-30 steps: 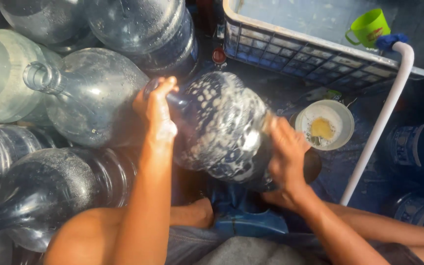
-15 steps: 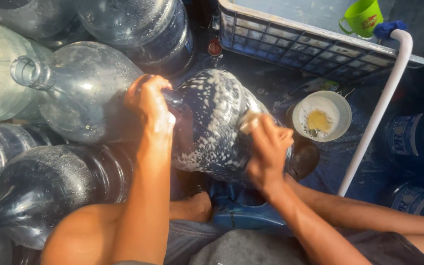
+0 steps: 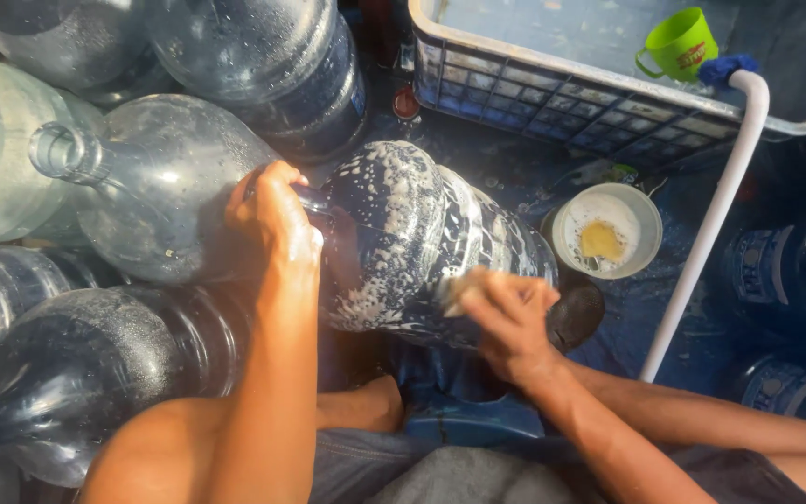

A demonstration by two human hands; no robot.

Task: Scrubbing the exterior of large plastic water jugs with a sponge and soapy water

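Centrally, big sudsy water jug (image 3: 412, 243) lies on side above person's lap, among other jugs (image 3: 151, 187). Likely bulky, light, rigid, slippery with foam. Left hand (image 3: 272, 219) grips neck end; right hand (image 3: 506, 322) presses sponge (image 3: 464, 285) against wall. Neck looks safest hold.

Wet dark-blue floor (image 3: 515, 168), cramped and mostly in shade, patchy light from the upper left. Clear water jugs (image 3: 151, 187) piled at left and top; more blue ones (image 3: 785, 271) in shadow at right. Grey plastic crate (image 3: 552, 93) top right with a green cup (image 3: 678, 42) in it, white pipe (image 3: 711, 224) slanting down from its rim, small white bowl (image 3: 605, 231) of yellowish stuff on the floor beside the pipe.
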